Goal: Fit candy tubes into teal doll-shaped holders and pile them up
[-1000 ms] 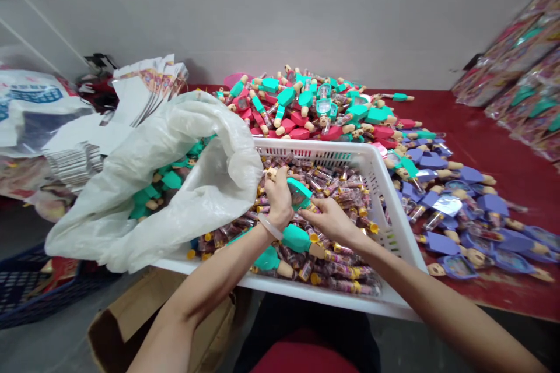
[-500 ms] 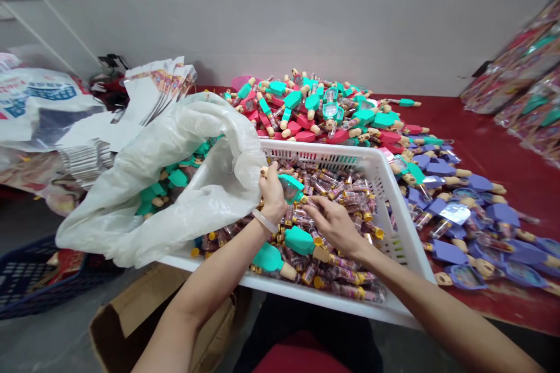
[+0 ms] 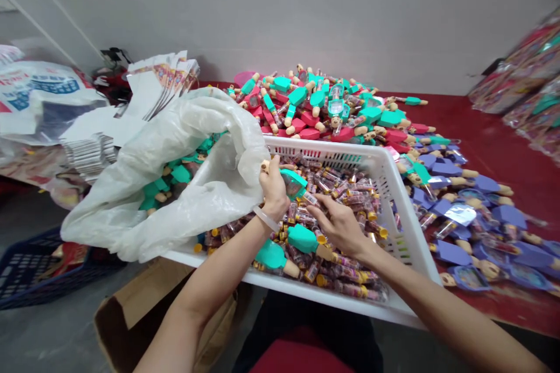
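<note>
My left hand (image 3: 275,191) is wrapped round the beige animal-head handle of a teal plastic toy (image 3: 294,184) with a clear window. From the toy's far end sticks a small clear tube (image 3: 310,199), and the fingertips of my right hand (image 3: 342,225) close on it. Both hands are over a white plastic basket (image 3: 345,147) full of small brown-filled tubes (image 3: 356,198) with yellow caps. Two more teal toys (image 3: 303,239) lie on the tubes below my hands. Beside my left hand, a translucent plastic bag (image 3: 175,122) with teal toys inside rests on the basket's left side.
Behind the basket, teal and red toys (image 3: 306,105) are heaped on a red table (image 3: 450,111). Purple toys (image 3: 455,250) spread at the right. White printed cards (image 3: 87,154) stand at the left. A blue crate (image 3: 26,280) and a cardboard box (image 3: 135,303) are below.
The whole view has shifted slightly. My hands keep almost the same pose around the toy and the tube.
</note>
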`<state>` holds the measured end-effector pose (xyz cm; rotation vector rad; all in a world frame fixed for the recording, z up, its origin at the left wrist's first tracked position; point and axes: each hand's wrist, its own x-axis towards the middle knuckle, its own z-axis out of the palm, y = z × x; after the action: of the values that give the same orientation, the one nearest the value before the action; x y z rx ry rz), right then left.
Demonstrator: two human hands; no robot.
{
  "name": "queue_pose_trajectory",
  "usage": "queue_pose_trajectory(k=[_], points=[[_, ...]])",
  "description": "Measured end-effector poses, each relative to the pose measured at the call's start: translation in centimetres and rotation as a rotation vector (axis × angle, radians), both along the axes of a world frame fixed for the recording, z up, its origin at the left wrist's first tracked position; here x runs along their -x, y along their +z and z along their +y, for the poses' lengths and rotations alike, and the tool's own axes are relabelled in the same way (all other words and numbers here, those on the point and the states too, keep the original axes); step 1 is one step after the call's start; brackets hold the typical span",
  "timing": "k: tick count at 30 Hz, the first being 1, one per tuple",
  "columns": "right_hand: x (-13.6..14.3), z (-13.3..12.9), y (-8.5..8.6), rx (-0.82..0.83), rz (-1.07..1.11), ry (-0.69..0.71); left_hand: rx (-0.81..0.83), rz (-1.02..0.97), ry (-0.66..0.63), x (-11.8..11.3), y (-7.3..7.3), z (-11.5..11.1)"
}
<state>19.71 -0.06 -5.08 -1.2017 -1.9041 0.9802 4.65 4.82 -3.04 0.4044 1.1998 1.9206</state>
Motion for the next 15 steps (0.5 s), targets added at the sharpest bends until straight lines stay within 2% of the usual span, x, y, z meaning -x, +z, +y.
queue_pose_trajectory(k=[4,5,7,9,11,15], points=[[0.0,0.4,0.2,0.750,0.420,0.255,0.025,-0.027,-0.060,0.0,0.3,-0.3],[0.0,0.7,0.0,0.885,0.488,0.304,0.022,-0.021,-0.067,0.0,0.4,-0.4],[0.0,1.3,-0.5,1.013,0.541,0.356,0.008,0.016,-0.080,0.0,0.3,-0.3],[-0.2,2.1,-1.2,1.028,0.504,0.314,-0.027,0.086,-0.116,0.1,0.2,-0.1],[-0.6,3.1,-1.8,0.957,0.411,0.179,-0.079,0.191,-0.184,0.4,0.1,0.1],[-2.9,5.5,-1.6,0.581,-0.034,-0.112,-0.111,0.435,-0.372,1.5,-0.4,0.3]])
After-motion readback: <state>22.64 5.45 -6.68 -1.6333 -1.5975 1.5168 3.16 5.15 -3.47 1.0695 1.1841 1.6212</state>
